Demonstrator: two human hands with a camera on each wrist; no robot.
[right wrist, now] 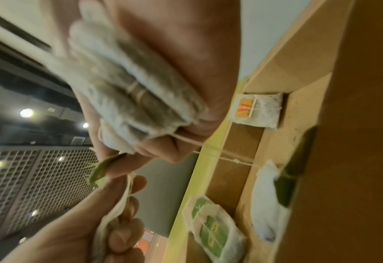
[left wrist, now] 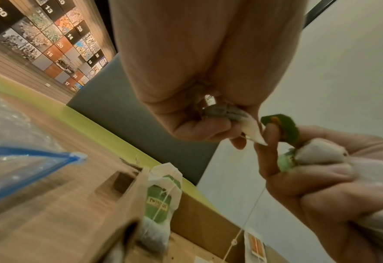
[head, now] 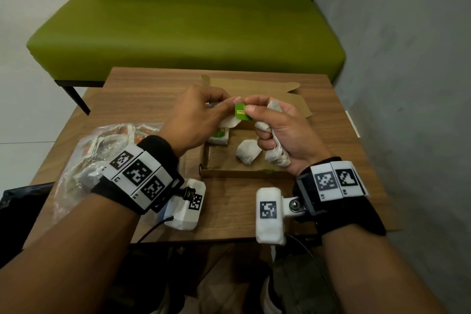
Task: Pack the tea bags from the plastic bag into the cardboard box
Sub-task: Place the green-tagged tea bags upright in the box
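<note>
Both hands hover over the open cardboard box (head: 237, 174). My right hand (head: 257, 120) grips a bunch of white tea bags (head: 277, 158) in its curled fingers, and its thumb and forefinger pinch a green paper tag (head: 241, 111). My left hand (head: 224, 107) pinches one white tea bag (head: 230, 122) right beside that tag. In the right wrist view the bunch (right wrist: 129, 92) fills the palm. Loose tea bags (head: 248, 151) lie in the box, one with a green tag (left wrist: 161, 201), one with an orange tag (right wrist: 257, 110). The clear plastic bag (head: 96, 150) with more tea bags lies at the left.
The box and the bag rest on a small wooden table (head: 153, 99). A green bench (head: 188, 30) stands behind it and a grey wall (head: 407, 58) closes the right side. The bag's blue zip edge (left wrist: 28, 156) lies near the box's left wall.
</note>
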